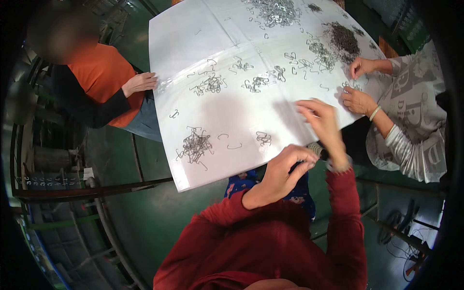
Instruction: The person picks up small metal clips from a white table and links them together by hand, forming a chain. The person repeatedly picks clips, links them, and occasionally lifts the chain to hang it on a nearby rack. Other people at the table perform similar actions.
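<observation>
My left hand (282, 171) is held just off the near edge of the white-covered table (232, 116), its fingers curled together with the thumb. What it holds, if anything, I cannot make out. Above the table's near right edge is my right hand (322, 123), slightly blurred, its fingers stretched apart and nothing visible in them. A small cluster of bent wire hooks (263, 138) lies on the table beyond my left hand. Farther left sits a larger tangled pile of hooks (195, 146), with two loose hooks (234, 146) between these groups.
More wire hooks (211, 84) lie mid-table; a shiny pile (275, 12) and a dark pile (344, 41) are farther off. At right, a person in grey (408, 111) handles hooks. A person in orange (104, 79) rests a hand on the left edge. Metal frames (96, 191) stand lower left.
</observation>
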Available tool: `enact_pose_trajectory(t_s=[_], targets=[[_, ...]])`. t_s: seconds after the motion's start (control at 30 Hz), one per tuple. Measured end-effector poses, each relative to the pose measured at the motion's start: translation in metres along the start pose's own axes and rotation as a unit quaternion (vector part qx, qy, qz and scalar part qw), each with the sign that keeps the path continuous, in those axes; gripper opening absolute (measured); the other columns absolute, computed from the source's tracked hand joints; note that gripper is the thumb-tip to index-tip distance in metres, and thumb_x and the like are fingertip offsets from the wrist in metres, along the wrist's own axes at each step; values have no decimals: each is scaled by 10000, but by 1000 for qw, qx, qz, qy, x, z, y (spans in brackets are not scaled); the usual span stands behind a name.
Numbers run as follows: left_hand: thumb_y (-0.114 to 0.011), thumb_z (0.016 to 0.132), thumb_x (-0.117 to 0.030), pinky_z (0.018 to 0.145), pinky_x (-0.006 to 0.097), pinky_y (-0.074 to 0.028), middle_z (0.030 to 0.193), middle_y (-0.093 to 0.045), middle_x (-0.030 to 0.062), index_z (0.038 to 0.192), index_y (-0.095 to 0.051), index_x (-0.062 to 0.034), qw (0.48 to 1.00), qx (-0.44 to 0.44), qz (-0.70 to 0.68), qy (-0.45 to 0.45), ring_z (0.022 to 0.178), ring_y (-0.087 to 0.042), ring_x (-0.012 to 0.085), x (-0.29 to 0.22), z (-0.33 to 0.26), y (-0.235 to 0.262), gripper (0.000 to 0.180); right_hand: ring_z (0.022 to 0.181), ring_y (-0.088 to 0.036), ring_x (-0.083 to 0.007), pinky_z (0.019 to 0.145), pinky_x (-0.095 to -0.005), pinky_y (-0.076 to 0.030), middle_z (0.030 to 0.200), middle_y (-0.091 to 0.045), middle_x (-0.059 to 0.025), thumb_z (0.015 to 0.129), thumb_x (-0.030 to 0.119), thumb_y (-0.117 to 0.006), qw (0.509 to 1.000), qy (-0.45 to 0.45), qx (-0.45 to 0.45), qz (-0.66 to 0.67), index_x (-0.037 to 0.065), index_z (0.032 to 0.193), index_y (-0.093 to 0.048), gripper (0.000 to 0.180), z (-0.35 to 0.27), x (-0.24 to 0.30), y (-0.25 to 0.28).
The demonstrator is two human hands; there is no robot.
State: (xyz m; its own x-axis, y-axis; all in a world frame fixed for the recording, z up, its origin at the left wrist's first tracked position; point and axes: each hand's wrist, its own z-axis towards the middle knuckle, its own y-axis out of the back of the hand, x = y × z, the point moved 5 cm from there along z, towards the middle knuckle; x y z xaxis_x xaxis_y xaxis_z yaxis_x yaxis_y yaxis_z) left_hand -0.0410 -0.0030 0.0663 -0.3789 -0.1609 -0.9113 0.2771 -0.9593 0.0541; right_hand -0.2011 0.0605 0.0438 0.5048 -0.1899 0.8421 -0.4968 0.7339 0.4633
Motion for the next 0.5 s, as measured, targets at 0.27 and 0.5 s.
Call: enact_pose_trajectory(t_s=[0.27,0.5], targets=[[-628,865,16,794,324,-494,962,-652,100,973,-598,-18,999,-2,7,31,880,-625,230,3,-13,3,117,939,-557,-304,766,-394,-486,895,-593,-113,812,64,-624,967,100,40,-232,25,873,-698,103,86,-84,-154],[-630,864,7,798,332,-495,957,-653,102,968,-595,-10,999,-1,18,41,888,-629,239,12,-24,3,111,955,-545,-306,809,-408,-477,901,-571,-127,816,13,-574,940,185,42,-285,-8,879,-630,88,65,-82,-135]])
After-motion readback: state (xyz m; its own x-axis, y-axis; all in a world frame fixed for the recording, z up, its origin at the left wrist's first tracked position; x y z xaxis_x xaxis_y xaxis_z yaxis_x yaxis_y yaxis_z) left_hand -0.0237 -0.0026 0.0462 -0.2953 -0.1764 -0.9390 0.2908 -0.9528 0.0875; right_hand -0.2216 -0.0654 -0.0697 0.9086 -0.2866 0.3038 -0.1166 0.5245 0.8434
